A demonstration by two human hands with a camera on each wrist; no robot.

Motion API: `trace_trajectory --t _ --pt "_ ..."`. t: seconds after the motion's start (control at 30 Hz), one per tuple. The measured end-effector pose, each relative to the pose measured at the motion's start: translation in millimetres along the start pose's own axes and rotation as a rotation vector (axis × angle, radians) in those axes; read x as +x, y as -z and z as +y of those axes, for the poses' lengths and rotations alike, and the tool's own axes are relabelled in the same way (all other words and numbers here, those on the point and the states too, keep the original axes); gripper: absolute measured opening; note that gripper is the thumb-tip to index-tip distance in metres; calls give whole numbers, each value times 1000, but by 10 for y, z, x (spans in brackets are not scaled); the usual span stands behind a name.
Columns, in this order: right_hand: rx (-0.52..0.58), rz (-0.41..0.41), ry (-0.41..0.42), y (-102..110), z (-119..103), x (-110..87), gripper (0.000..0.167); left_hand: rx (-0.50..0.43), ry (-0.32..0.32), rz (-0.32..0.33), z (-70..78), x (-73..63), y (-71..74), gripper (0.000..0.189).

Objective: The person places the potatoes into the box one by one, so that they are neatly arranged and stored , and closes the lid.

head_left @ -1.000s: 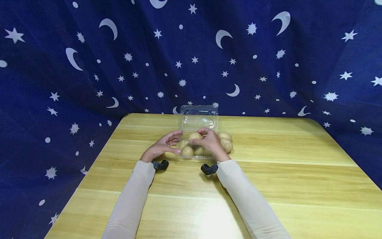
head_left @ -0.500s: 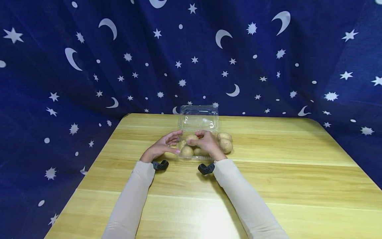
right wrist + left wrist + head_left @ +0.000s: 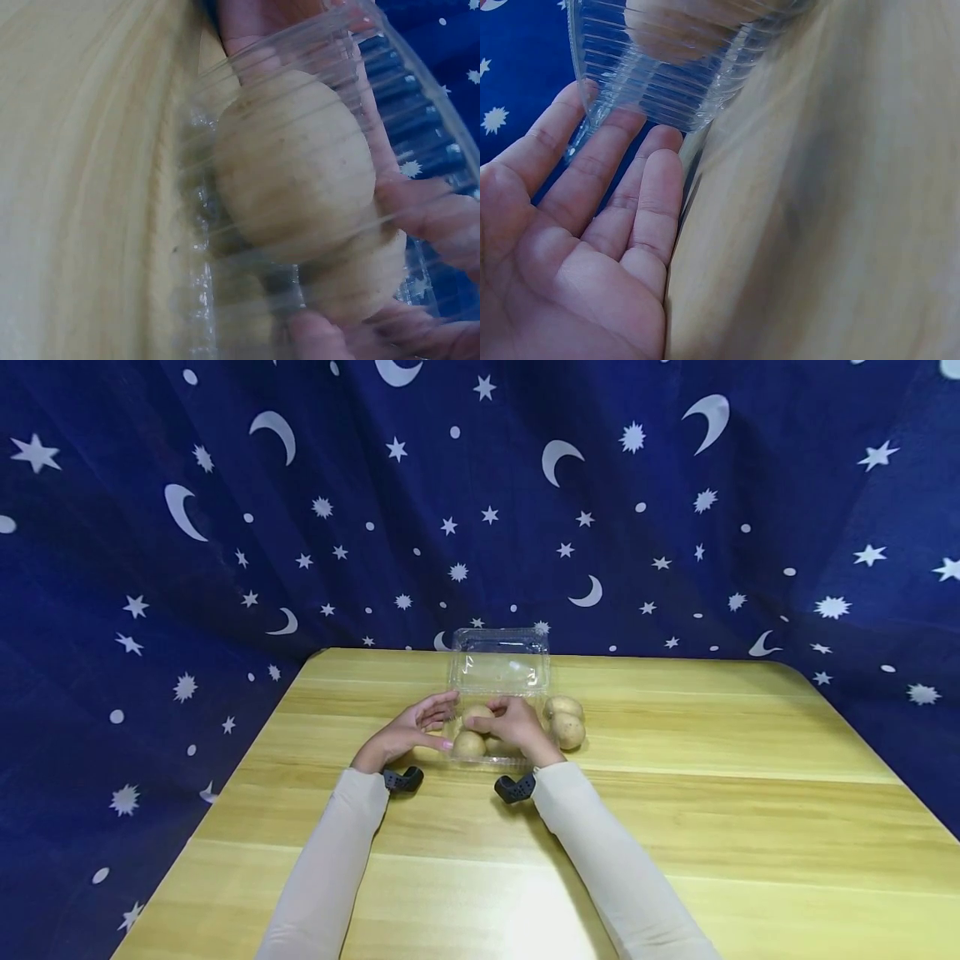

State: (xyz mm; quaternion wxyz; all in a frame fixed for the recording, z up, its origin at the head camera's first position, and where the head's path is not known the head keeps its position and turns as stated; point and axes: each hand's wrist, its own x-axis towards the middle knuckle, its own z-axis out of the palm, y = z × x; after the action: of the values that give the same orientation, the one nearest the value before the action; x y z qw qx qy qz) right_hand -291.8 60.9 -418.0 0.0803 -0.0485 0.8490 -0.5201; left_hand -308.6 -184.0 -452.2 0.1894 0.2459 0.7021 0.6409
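A clear plastic clamshell box (image 3: pixel 500 672) stands on the table with its lid up at the back. My right hand (image 3: pixel 522 727) reaches inside and grips a potato (image 3: pixel 477 716) between thumb and fingers, at the left of the box. Just in front of it lies another potato (image 3: pixel 469 744); the right wrist view shows this front potato (image 3: pixel 292 165) through the ribbed wall. My left hand (image 3: pixel 408 731) stays at the box's left side, fingers extended. In the left wrist view its fingertips (image 3: pixel 662 142) are right at the ribbed wall (image 3: pixel 667 90). My right hand partly hides the box's inside.
Two potatoes, a rear one (image 3: pixel 564 707) and a front one (image 3: pixel 567 731), lie on the table just right of the box. The wooden table (image 3: pixel 712 827) reaches back to a blue curtain (image 3: pixel 510 493) with moons and stars, close behind the lid.
My right hand has moved left and a little down with the potato, deeper into the box's left part. My left hand has kept its place by the box.
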Motion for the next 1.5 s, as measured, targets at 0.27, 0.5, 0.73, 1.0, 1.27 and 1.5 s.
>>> trace_trajectory --t 0.27,0.5,0.73,1.0,1.27,1.5 --pt "127 -53 -13 -14 -1 17 45 13 -2 7 22 -3 -11 97" --pt "123 -57 -36 -20 1 13 45 12 -2 13 8 -7 -26 99" --pt "77 -34 11 6 6 -18 40 7 4 18 -3 -16 -47 100" --pt "23 -58 117 143 -13 -122 33 23 3 14 -34 -33 -46 98" --pt "-19 -80 373 330 81 -221 28 14 -9 10 -45 -61 -58 100" --pt "19 -33 451 523 182 -324 24 8 -19 15 -28 -67 -60 101"
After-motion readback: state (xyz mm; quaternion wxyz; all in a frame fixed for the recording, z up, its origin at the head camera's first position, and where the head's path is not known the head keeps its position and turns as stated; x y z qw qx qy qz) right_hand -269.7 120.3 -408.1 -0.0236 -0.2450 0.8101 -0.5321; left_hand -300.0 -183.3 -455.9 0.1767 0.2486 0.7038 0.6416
